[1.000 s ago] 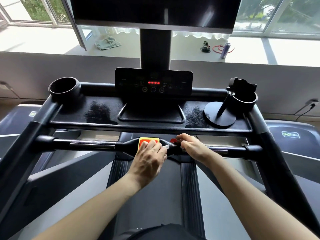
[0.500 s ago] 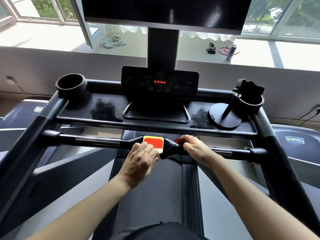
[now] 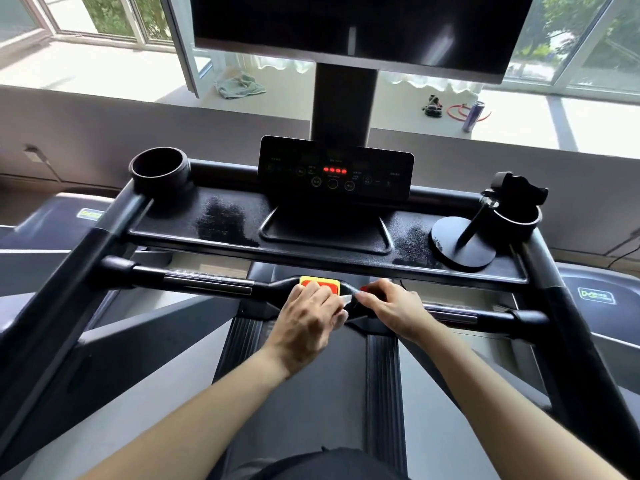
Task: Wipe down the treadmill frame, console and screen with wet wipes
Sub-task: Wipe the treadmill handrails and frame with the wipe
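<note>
Head view from the user's position on a treadmill. The left hand (image 3: 308, 323) lies palm down on the middle of the crossbar (image 3: 207, 284), fingers curled over a white wipe (image 3: 346, 299). Only a corner and a lower edge of the wipe show past the fingertips. This hand covers the near part of a yellow-and-red label (image 3: 320, 282). The right hand (image 3: 391, 310) sits just beside it on the bar, fingers curled over the top. Its fingertips meet the wipe's corner next to a small red tab (image 3: 365, 289); whether they pinch the wipe cannot be told. Beyond the bar, the console tray (image 3: 166, 233) shows dark glossy patches (image 3: 225, 216) left and right of centre. A cup holder (image 3: 159, 171) sits at its far left corner. A round-based stand (image 3: 464, 244) sits at its right end, beside a second cup holder (image 3: 516, 220). The control panel (image 3: 334, 171), at the tray's far edge, shows red lights. The dark screen (image 3: 346, 26) stands above it on a post.
</note>
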